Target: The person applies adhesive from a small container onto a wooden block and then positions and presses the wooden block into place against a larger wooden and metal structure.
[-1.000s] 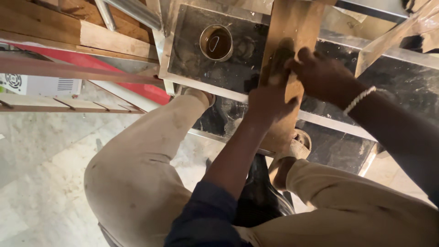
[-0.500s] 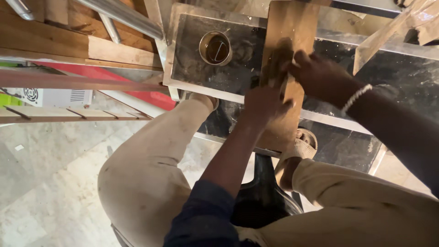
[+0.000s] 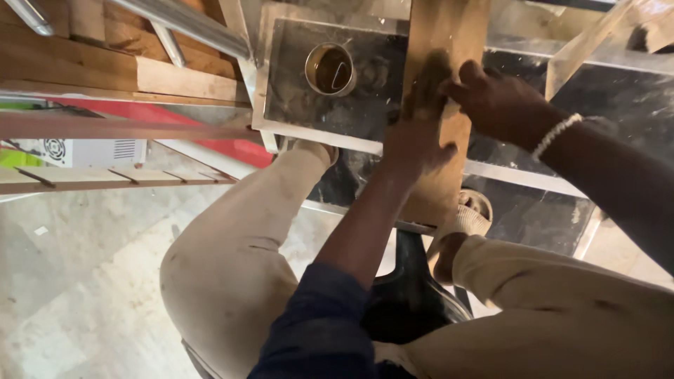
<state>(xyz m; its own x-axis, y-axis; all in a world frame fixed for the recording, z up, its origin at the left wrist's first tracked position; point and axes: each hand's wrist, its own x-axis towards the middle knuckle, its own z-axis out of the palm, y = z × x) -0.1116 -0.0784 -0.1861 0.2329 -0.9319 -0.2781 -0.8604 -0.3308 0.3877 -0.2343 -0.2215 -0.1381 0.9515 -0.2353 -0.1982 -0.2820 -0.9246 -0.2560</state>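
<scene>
A long brown wooden board (image 3: pixel 449 31) lies across a dark panel in a pale frame (image 3: pixel 261 84). A dark smeared patch (image 3: pixel 430 77) marks the board's middle. My left hand (image 3: pixel 415 146) lies spread flat on the board just below that patch. My right hand (image 3: pixel 500 104), with a white beaded bracelet at the wrist, rests on the board's right side, its curled fingertips touching the patch. Whether it holds anything is hidden. A round tin with brown liquid (image 3: pixel 330 69) stands on the panel to the left of the board.
My knees in beige trousers (image 3: pixel 232 260) fill the foreground over a black seat (image 3: pixel 414 295). Wooden planks (image 3: pixel 105 70), metal tubes (image 3: pixel 182 24), a red strip and a white box (image 3: pixel 84 151) lie at the left. A sandalled foot (image 3: pixel 472 214) rests under the board. Pale concrete floor (image 3: pixel 70 281) lies below.
My left hand has slid a little up the board toward the dark patch and flattened. My right hand stays near the patch. The view has shifted slightly to the left.
</scene>
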